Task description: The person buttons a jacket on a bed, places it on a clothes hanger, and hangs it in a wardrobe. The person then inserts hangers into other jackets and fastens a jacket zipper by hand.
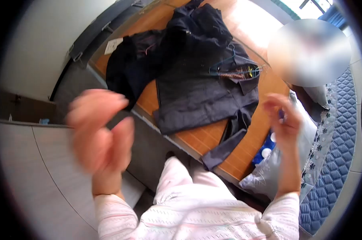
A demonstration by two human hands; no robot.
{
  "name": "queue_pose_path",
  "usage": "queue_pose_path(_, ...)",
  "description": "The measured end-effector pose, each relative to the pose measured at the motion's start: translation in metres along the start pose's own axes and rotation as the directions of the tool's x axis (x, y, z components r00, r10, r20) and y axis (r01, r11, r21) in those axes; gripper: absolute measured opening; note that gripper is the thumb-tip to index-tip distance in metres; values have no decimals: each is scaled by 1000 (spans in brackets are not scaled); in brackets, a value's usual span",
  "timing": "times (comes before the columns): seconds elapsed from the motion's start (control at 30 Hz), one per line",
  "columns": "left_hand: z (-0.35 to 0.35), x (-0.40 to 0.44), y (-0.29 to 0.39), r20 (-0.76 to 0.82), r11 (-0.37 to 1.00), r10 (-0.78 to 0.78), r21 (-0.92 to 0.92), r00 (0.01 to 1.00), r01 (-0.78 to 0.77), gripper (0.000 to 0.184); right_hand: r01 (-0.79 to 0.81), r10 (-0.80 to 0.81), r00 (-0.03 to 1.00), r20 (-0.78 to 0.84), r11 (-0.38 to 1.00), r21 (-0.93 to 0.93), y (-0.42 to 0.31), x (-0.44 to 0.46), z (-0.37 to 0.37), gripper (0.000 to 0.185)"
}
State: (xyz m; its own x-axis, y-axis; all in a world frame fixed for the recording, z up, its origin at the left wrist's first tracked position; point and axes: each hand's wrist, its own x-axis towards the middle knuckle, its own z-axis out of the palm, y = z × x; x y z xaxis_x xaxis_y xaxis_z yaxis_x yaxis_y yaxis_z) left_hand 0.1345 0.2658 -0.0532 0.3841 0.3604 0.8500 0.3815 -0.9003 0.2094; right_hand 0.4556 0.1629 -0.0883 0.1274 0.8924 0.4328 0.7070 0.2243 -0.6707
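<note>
My left hand (103, 132) is raised in the air to the left of the wooden surface, a little blurred, its thumb apart from its bent fingers and nothing in it. On the other side, my right hand (283, 120) hovers near the pillows with fingers loosely curled and apart, holding nothing visible. Between them lies a dark grey collared shirt (193, 98), its sleeve folded toward me. Thin blue hangers (219, 67) rest by its collar. Partly over the shirt's far left side is a black jacket (201, 26).
The wooden surface (197, 138) carries the clothes and a small white card (113, 46). Grey-white pillows (265, 178) and a blue cloth with white dots (265, 151) lie at right, beside a quilted blue mat (329, 160). A pale cabinet (65, 168) stands at left.
</note>
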Motion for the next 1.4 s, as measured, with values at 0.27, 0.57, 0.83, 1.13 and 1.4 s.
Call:
queue_pose_path(0.27, 242, -200, -177, 618, 587, -597, -98, 512, 804, 18, -833, 798, 551, 243, 543, 105, 217, -159, 116, 16)
queue_pose_path(0.57, 419, -218, -241, 903, 514, -415, 133, 110, 847, 34, -999, 935, -5, 356, 9, -37, 219, -233, 183, 22)
queue_pose_path(0.83, 541, -201, -237, 857, 581, -482, 159, 181, 798, 61, -997, 917, -73, 392, -78, -3, 245, -240, 212, 22)
queue_pose_path(1.13, 621, -203, -224, 787, 475, -615, 312, 57, 823, 47, -989, 959, 77, 274, 38, 144, 335, -199, 180, 19)
queue_pose_path(1.4, 635, -163, -205, 705, 259, -626, -214, 332, 942, 25, -878, 803, 476, -359, 458, -140, 515, -74, 120, 38)
